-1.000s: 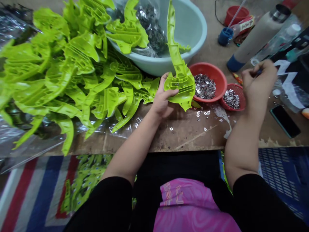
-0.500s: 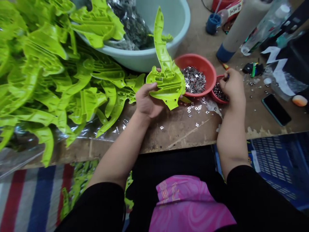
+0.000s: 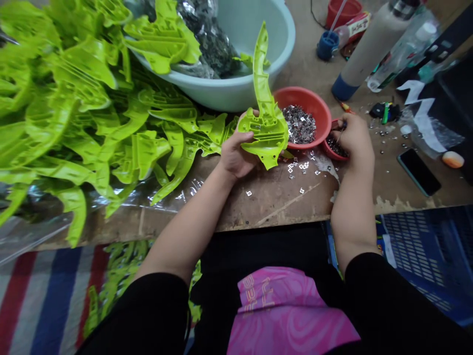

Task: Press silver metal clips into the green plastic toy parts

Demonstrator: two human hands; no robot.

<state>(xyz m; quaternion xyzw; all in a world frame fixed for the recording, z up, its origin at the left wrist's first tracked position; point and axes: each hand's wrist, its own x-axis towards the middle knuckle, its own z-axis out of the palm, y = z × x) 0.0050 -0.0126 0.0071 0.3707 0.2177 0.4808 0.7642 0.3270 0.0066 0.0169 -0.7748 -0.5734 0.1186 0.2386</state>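
My left hand [image 3: 240,153] grips a lime-green plastic shell piece [image 3: 268,130] with a long curved upper arm, its ribbed inner side facing up. The thumb presses on its left edge. A small dark part sits in a recess of the shell. My right hand [image 3: 353,138] is at a small red bowl [image 3: 337,157] of tiny shiny metal pieces, fingers bent together and dipping inside. Whatever those fingertips hold is hidden. Between the hands stands a larger red bowl [image 3: 321,111] filled with small square metal plates [image 3: 301,125].
Similar green shells [image 3: 92,118] are heaped on the left. Behind, a pale-blue basin [image 3: 221,91] holds dark bagged parts. Loose metal plates [image 3: 303,166] lie near the bowls. A phone [image 3: 419,171], a grey bottle [image 3: 369,54] and an orange-tipped tool [image 3: 345,106] are on the right.
My left hand has shifted slightly right with the green shell. My right hand's fingers have moved a little further left over the small red bowl. The view has shifted slightly.
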